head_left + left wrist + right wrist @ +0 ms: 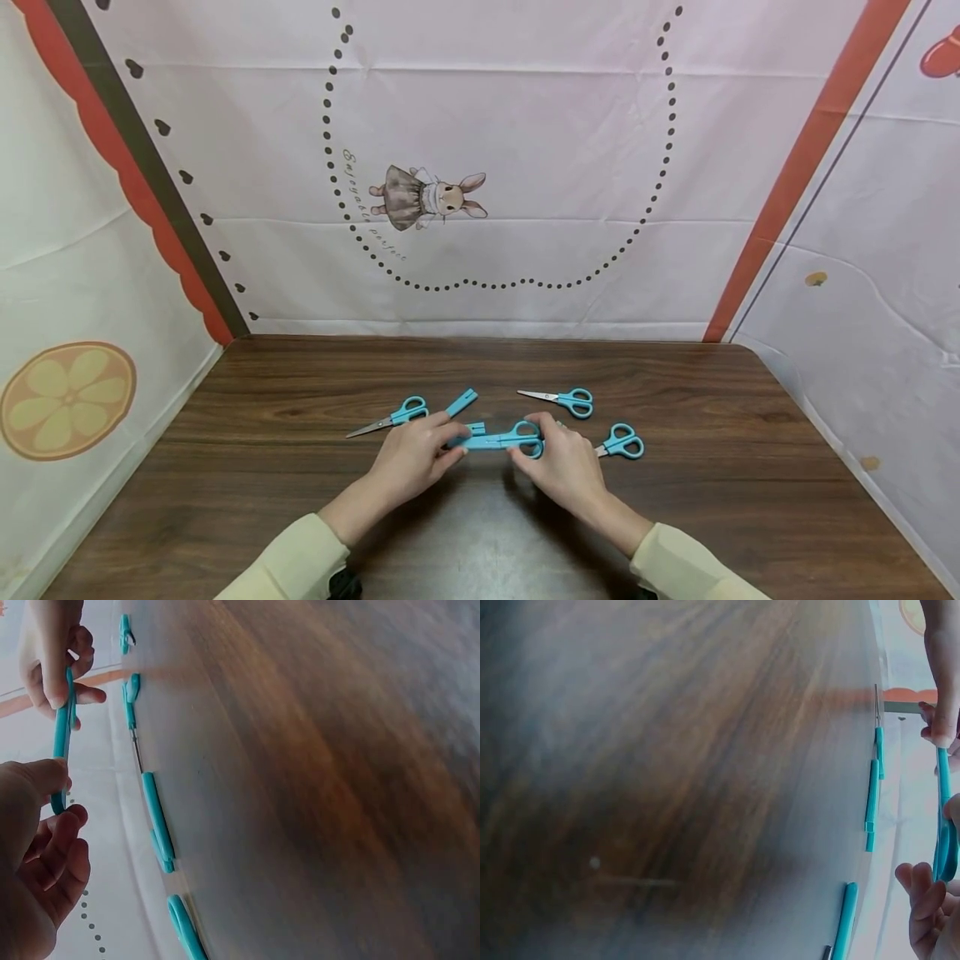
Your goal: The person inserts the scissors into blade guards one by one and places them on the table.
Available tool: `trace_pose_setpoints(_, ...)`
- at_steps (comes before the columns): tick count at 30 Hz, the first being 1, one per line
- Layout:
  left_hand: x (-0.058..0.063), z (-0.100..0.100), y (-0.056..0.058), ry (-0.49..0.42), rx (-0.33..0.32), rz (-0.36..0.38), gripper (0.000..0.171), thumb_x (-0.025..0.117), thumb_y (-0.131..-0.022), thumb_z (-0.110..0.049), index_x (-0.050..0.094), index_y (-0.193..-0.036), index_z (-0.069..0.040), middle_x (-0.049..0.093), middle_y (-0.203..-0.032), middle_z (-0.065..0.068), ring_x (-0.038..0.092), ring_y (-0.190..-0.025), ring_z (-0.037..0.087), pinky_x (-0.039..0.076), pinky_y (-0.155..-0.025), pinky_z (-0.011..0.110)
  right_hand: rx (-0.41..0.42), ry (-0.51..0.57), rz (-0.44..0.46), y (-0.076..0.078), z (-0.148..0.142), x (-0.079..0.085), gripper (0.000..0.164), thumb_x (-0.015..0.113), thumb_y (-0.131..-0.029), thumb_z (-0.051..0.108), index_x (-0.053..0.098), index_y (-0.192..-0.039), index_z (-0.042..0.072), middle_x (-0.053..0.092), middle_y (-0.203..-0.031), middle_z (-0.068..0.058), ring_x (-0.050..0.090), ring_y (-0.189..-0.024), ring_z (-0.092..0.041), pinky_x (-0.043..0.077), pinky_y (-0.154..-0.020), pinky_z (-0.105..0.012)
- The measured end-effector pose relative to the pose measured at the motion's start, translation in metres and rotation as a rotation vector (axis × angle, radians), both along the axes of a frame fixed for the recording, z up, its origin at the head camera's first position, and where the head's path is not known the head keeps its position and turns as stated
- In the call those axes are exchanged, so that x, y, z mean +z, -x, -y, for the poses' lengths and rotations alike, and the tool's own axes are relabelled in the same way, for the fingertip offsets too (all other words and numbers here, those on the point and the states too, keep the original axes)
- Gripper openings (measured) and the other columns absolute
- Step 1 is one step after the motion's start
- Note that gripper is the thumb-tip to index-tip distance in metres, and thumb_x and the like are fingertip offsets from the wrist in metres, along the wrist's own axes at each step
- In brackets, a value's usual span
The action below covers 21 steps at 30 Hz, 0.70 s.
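Observation:
Between both hands, lifted over the table, is a pair of scissors (522, 435) with turquoise handles. A turquoise blade cover (483, 442) encloses its blades, which are hidden. My left hand (416, 454) pinches the cover's end between thumb and fingers. At the other end, my right hand (566, 467) grips the handle loops. In the left wrist view, the cover (60, 739) spans the space from one hand to the other. Behind the left hand lie two loose covers, one angled (462, 402) and one partly hidden (477, 427).
Scissors with bare blades (407, 411) lie left of the hands. Another bare pair (573, 402) lies at the back right, and a third pair (622, 442) beside the right hand, its blades mostly covered by that hand. A printed cloth (525, 167) hangs behind the wooden table (300, 375).

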<state>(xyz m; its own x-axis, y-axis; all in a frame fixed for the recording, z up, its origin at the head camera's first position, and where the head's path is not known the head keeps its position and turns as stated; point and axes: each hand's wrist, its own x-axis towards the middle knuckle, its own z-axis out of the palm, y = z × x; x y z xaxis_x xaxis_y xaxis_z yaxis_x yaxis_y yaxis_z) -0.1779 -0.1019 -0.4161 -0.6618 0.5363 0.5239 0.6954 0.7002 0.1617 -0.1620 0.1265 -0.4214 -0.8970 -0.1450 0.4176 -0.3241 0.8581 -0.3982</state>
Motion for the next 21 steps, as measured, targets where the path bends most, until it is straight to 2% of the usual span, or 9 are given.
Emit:
trace_pose_setpoints(9,-0.002,0.009,-0.001,0.019,-0.017,0.0,0.019,0.075,-0.076,-0.028,0.069,-0.093,-0.022,0.059,-0.077,-0.01,0.044,-0.056,-0.003,0.035,-0.046,0.014,0.082,-0.043,0.012,-0.001,-0.002,-0.001,0.048,0.073,-0.075,0.041,0.059,-0.112,0.014,0.051,-0.055,0.013,0.029,-0.035,0.001,0.024,-0.034,-0.019)
trace_pose_setpoints(14,-0.002,0.016,-0.004,0.038,-0.02,0.026,0.019,0.074,-0.077,-0.029,0.068,-0.094,-0.022,0.058,-0.075,-0.01,0.04,-0.054,-0.004,0.034,-0.046,0.015,0.144,-0.059,0.048,-0.001,0.0,0.0,0.049,0.071,-0.077,0.043,0.058,-0.114,0.013,0.058,-0.062,0.011,0.033,-0.038,0.003,0.027,-0.036,-0.018)
trace_pose_setpoints(21,-0.007,0.028,-0.011,0.054,0.01,0.122,0.018,0.074,-0.076,-0.029,0.068,-0.092,-0.025,0.055,-0.072,-0.016,0.041,-0.057,-0.004,0.034,-0.049,0.016,0.242,-0.145,0.061,-0.001,0.004,0.0,0.054,0.069,-0.076,0.048,0.056,-0.116,0.014,0.046,-0.062,0.013,0.034,-0.046,0.001,0.028,-0.04,-0.018)
